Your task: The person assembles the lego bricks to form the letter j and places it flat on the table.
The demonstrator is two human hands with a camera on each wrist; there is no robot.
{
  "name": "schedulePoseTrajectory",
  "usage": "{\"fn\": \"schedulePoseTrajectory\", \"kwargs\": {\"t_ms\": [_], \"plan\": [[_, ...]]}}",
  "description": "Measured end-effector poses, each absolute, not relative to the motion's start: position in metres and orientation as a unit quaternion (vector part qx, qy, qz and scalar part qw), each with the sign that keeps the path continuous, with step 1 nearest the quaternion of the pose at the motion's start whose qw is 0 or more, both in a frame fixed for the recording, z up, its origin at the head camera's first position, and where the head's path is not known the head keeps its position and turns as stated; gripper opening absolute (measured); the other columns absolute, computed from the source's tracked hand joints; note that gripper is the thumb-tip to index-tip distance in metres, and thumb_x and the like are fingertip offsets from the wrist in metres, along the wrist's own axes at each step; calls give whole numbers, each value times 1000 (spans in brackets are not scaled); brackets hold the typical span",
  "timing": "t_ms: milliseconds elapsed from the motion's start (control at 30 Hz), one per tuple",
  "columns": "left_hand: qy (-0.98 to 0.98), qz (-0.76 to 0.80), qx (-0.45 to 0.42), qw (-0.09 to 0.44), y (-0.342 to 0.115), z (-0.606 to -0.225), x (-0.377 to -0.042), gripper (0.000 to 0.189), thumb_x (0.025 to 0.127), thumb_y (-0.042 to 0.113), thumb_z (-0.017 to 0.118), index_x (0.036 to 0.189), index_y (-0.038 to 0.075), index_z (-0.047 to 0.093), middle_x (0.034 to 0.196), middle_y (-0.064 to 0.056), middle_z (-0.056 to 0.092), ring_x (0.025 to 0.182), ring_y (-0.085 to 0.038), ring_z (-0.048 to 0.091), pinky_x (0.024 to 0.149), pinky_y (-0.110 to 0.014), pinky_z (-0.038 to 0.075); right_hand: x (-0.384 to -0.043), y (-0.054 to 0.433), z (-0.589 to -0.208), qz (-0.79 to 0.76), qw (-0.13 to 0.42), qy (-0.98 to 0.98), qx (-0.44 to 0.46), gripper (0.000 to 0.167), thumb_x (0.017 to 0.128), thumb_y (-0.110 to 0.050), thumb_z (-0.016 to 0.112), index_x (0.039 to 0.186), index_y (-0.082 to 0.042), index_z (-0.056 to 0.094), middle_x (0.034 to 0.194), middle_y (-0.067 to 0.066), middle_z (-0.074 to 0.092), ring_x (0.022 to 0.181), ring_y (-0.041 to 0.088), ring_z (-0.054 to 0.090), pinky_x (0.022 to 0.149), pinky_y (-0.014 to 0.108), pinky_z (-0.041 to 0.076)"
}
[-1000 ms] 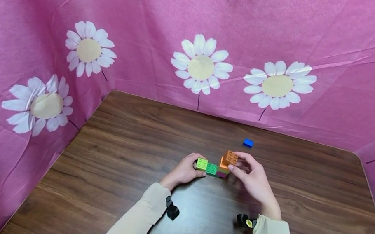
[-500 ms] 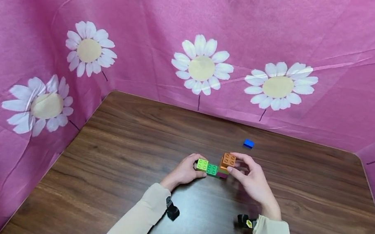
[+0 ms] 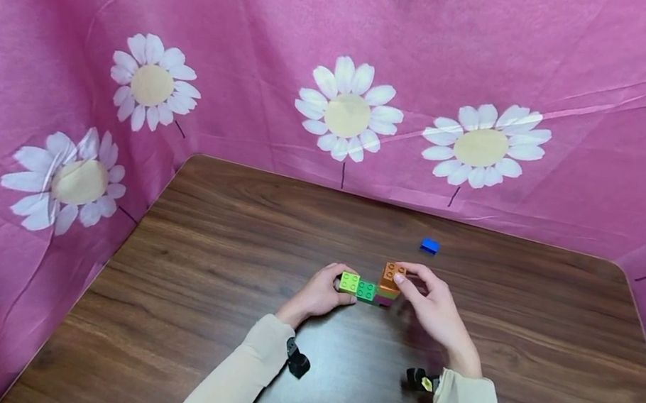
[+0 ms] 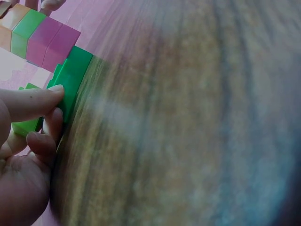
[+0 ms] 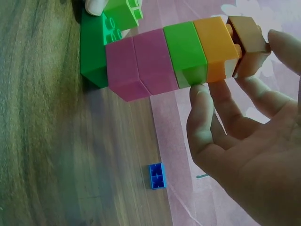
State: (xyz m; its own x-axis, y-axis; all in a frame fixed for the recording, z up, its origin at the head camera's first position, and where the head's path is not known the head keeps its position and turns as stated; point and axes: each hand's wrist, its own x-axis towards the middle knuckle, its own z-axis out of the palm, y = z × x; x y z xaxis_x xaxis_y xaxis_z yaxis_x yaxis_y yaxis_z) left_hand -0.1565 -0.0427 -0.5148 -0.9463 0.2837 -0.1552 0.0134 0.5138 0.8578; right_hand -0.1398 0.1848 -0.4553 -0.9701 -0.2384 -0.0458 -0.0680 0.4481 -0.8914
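My left hand holds the low end of a toy brick build, its thumb against the long green base brick. A lime brick sits on that end. At the other end rises a tower of two magenta bricks, a light green brick and an orange brick. On its top sits a brown brick, slightly tilted, with orange studs showing in the gap beneath. My right hand has its thumb on top of the brown brick and its fingers curled along the tower's far side.
A loose blue brick lies on the wooden table beyond the build, its hollow side showing in the right wrist view. A pink cloth with daisies hangs behind the table and along its sides.
The brown brick has turned and come down over the orange brick, lining up with the tower. My right thumb has shifted from its side onto its top. The left hand stays put.
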Motion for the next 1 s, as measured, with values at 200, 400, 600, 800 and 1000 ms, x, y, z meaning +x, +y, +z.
{"fn": "schedulePoseTrajectory", "kwargs": {"t_ms": [200, 400, 600, 800, 1000], "plan": [[859, 485, 85, 141, -42, -515, -157, 41, 77, 12, 79, 115, 12, 64, 108, -5, 60, 91, -13, 53, 85, -32, 43, -141, 183, -454, -528, 78, 841, -85, 34, 101, -24, 50, 126, -3, 59, 113, 18, 65, 86, 2, 59, 78, 29, 52], [859, 485, 88, 139, -43, -514, -157, 40, 77, 12, 79, 114, 11, 64, 108, -6, 60, 90, -14, 53, 84, -31, 43, -140, 181, -452, -506, 79, 854, -93, 36, 99, -27, 53, 129, -6, 57, 115, 16, 64, 96, 16, 61, 82, 31, 51], [859, 486, 86, 140, -43, -514, -157, 39, 77, 13, 79, 114, 12, 64, 108, -5, 60, 91, -14, 53, 84, -31, 43, -138, 179, -452, -500, 84, 855, -112, 40, 95, -26, 61, 129, -7, 55, 113, 15, 64, 103, 30, 61, 88, 45, 49], [859, 485, 85, 143, -43, -515, -157, 40, 78, 13, 79, 114, 12, 64, 108, -5, 60, 91, -14, 53, 84, -32, 43, -140, 184, -451, -491, 102, 854, -140, 39, 96, -21, 60, 131, -6, 52, 113, 14, 64, 102, 27, 61, 85, 39, 50], [858, 487, 84, 141, -42, -515, -157, 40, 78, 12, 79, 114, 12, 64, 107, -5, 60, 90, -13, 52, 83, -31, 43, -144, 192, -449, -475, 133, 852, -179, 41, 97, -19, 57, 134, -5, 47, 116, 15, 61, 106, 29, 58, 86, 38, 49]]}}
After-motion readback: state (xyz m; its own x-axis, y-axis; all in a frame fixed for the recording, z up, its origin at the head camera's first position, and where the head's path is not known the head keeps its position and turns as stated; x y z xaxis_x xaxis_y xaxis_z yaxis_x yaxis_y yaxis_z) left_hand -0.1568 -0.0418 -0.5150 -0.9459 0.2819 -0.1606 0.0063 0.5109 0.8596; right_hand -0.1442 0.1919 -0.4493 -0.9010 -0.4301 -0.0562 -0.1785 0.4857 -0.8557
